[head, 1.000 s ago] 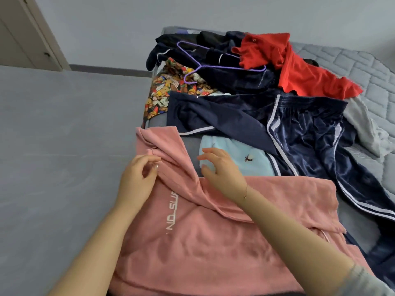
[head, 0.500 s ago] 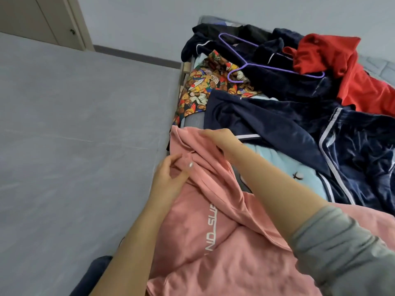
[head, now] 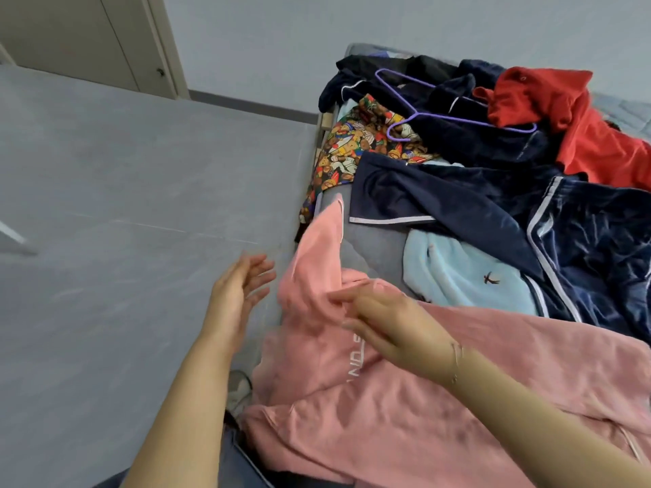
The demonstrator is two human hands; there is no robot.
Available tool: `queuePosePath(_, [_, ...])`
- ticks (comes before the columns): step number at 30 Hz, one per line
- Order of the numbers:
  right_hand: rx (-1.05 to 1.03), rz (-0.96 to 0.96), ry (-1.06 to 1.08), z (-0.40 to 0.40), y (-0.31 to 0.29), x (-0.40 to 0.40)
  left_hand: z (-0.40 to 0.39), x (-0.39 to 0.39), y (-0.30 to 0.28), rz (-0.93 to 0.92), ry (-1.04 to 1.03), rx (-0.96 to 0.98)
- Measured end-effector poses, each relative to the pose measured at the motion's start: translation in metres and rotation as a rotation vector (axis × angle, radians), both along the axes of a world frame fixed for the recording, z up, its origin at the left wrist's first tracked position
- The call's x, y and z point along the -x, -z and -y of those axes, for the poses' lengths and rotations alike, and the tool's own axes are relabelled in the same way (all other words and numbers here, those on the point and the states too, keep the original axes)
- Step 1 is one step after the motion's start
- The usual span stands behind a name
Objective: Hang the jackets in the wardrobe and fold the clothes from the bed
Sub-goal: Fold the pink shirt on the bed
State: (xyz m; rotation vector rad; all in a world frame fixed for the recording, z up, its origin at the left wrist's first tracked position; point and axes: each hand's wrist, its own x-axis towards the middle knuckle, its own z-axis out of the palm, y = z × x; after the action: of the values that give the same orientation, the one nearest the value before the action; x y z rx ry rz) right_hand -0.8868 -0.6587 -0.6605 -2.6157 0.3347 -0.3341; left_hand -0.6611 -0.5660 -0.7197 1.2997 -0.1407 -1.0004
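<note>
The pink cotton sweatshirt (head: 405, 399) lies on the bed (head: 373, 248), one sleeve running toward twelve o'clock. The right hand (head: 391, 322) hovers over it, fingers loose; the left hand (head: 236, 297) is spread empty at nine o'clock.

Bare floor (head: 123, 241) lies open leftward; heaped clothes (head: 493, 191) crowd the bed (head: 373, 237).

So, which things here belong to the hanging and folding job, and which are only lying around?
For the job:
- pink sweatshirt
- navy track jacket
- light blue garment
- red garment
- bear-print garment
- purple hanger
- bed

Only lying around:
- shoe
- door
</note>
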Motion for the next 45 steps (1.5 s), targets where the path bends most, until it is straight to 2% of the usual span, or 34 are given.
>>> queuePosePath(2, [0.046, -0.247, -0.082, -0.019, 0.02, 0.019, -0.014, 0.004, 0.0, -0.029, 0.062, -0.067])
queuePosePath(4, [-0.051, -0.318, -0.059, -0.025, 0.029, 0.028, -0.025, 0.014, 0.0, -0.022, 0.131, -0.125])
queuePosePath(8, [-0.337, -0.166, 0.284, -0.023, 0.024, 0.016, -0.037, 0.033, -0.004, 0.157, 0.327, -0.188])
queuePosePath(10, [-0.519, -0.111, 0.452, -0.021, 0.02, 0.002, -0.037, 0.04, -0.009, 0.199, 0.328, -0.155])
queuePosePath(12, [-0.632, -0.082, 0.513, -0.019, 0.017, -0.01, -0.037, 0.042, -0.013, 0.197, 0.344, -0.09])
queuePosePath(14, [-0.7, -0.061, 0.514, -0.019, 0.019, -0.019, -0.037, 0.039, -0.013, 0.162, 0.406, -0.068])
queuePosePath(18, [-0.841, -0.026, 0.607, -0.023, 0.026, -0.035, -0.042, 0.034, -0.005, -0.04, 0.498, 0.002])
queuePosePath(21, [-0.925, 0.078, 0.61, -0.028, 0.023, -0.043, -0.044, 0.034, -0.003, -0.094, 0.532, 0.06])
queuePosePath(25, [-0.796, 0.212, 0.692, -0.038, 0.004, -0.041, -0.053, 0.042, -0.009, -0.109, 0.528, 0.171])
queuePosePath(27, [-0.838, 0.329, 0.635, -0.047, -0.011, -0.031, -0.061, 0.046, -0.015, -0.018, 0.539, 0.229])
queuePosePath(28, [-0.88, 0.394, 0.601, -0.054, -0.019, -0.024, -0.066, 0.049, -0.018, 0.12, 0.572, 0.211])
queuePosePath(31, [-0.986, 0.554, 0.603, -0.069, -0.04, -0.007, -0.075, 0.06, -0.023, 0.76, 0.773, -0.002])
queuePosePath(33, [-1.081, 0.651, 0.625, -0.077, -0.053, 0.003, -0.074, 0.071, -0.023, 1.028, 0.847, -0.123])
queuePosePath(35, [-1.179, 0.731, 0.611, -0.081, -0.062, 0.012, -0.069, 0.08, -0.027, 1.115, 0.778, -0.135])
queuePosePath(39, [-1.274, 0.889, 0.545, -0.08, -0.083, 0.04, -0.067, 0.088, -0.039, 1.156, 0.649, 0.009])
queuePosePath(42, [-1.355, 0.986, 0.505, -0.071, -0.095, 0.067, -0.076, 0.094, -0.053, 1.031, 0.696, 0.074])
queuePosePath(45, [-1.385, 1.029, 0.59, -0.064, -0.096, 0.087, -0.081, 0.105, -0.069, 0.991, 0.732, 0.085])
